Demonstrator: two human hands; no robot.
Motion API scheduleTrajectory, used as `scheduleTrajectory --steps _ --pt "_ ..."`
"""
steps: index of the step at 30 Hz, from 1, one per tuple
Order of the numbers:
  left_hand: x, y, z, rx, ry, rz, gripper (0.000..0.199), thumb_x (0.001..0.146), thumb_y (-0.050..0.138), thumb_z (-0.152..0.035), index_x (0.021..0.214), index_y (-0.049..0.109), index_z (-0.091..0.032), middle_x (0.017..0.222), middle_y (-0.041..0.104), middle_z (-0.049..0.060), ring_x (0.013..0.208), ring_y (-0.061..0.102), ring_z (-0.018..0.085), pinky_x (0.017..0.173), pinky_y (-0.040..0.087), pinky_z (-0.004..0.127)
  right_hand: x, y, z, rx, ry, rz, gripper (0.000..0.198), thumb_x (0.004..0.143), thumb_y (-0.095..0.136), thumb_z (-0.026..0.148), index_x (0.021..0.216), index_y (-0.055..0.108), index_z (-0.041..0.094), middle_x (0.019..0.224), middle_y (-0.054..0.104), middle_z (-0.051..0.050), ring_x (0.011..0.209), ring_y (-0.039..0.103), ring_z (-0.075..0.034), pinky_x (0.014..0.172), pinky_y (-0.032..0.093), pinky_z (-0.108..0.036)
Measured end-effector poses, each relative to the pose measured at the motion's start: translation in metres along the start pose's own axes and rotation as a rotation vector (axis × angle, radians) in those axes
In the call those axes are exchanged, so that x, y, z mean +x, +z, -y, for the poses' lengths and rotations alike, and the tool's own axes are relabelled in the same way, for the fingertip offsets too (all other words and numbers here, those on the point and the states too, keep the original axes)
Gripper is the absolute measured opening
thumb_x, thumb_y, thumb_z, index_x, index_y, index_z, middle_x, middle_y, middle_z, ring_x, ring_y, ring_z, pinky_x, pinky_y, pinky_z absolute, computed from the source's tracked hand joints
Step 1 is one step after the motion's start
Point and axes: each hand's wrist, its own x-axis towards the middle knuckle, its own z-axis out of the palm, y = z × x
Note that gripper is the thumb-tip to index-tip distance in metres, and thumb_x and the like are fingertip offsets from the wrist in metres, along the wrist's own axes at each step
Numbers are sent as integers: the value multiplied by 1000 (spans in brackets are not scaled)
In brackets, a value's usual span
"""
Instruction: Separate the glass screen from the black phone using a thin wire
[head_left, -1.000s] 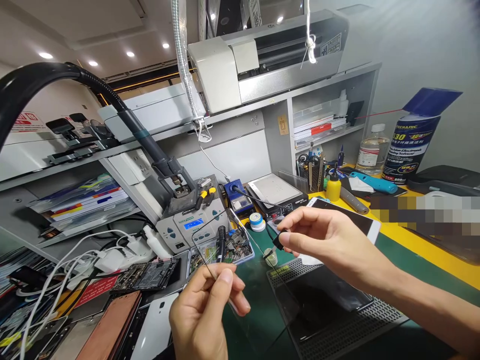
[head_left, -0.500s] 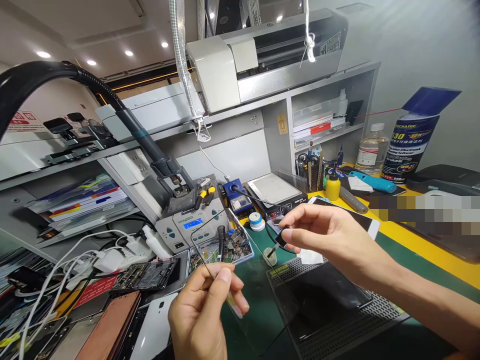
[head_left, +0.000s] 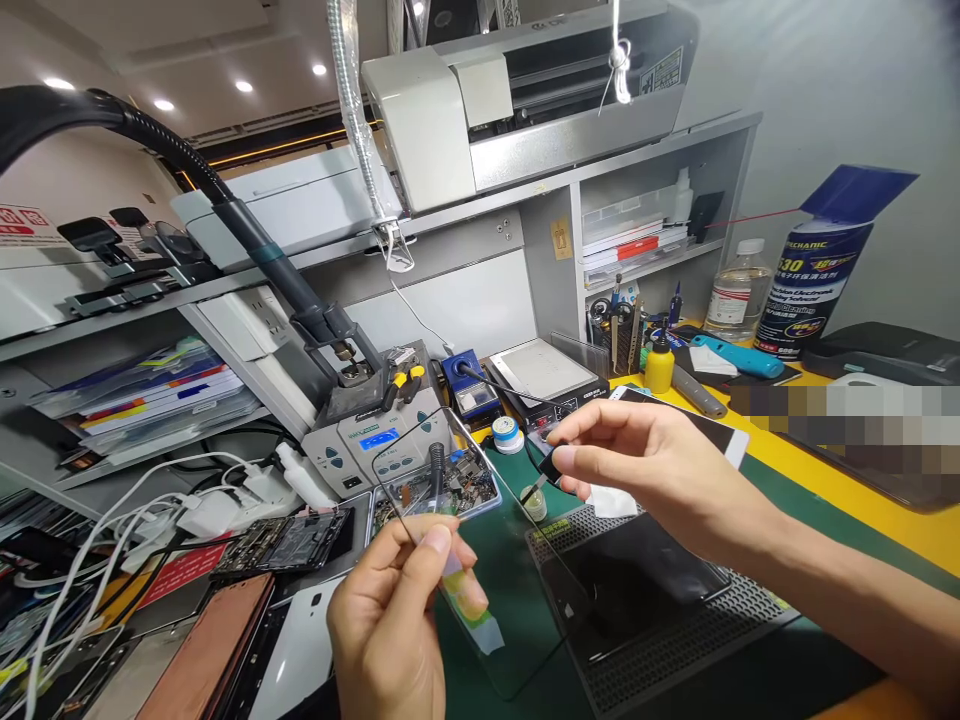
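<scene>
My left hand (head_left: 397, 610) pinches a clear glass screen protector (head_left: 499, 575) with a thin dark border, holding it tilted above the bench. A green, yellow and pale blue strip (head_left: 480, 625) shows beside the fingers. My right hand (head_left: 630, 450) is closed on a small black-handled tool (head_left: 556, 465) with a flat grey end and dark tip. That tip overlaps the glass's upper right edge; whether it touches is unclear. Close behind it stands a small jar (head_left: 534, 506). Under the hands, a black phone (head_left: 637, 580) lies on a perforated black mat (head_left: 720, 630).
At the left are a soldering station (head_left: 382, 440), a tray of small parts (head_left: 484, 490), tangled white cables (head_left: 202, 510) and stacked phones (head_left: 217, 650). A white-framed phone (head_left: 739, 448), a yellow bottle (head_left: 659, 368) and a spray can (head_left: 814, 290) stand or lie at the right.
The glass has tilted slightly, and more of its coloured strip shows. My right hand has shifted a little left with the tool, whose tip now overlaps the glass edge. The view has turned slightly.
</scene>
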Motion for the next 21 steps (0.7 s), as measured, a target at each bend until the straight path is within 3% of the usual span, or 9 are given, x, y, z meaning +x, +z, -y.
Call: scheduleTrajectory --steps 11,21 --pt "0 0 -1 5 1 -5 18 75 75 -32 70 73 -15 63 65 2 49 59 12 49 46 23 0 1 1 -11 32 -2 26 71 87 35 85 73 17 74 70 -2 68 64 -14 63 51 -26" --pt "2 2 -2 24 43 -74 15 77 73 -28 71 72 -15 65 67 2 45 58 12 46 47 24 -5 -7 4 -115 -87 -77 21 74 87 33 86 76 20 70 69 -1 62 62 -14 60 51 -26"
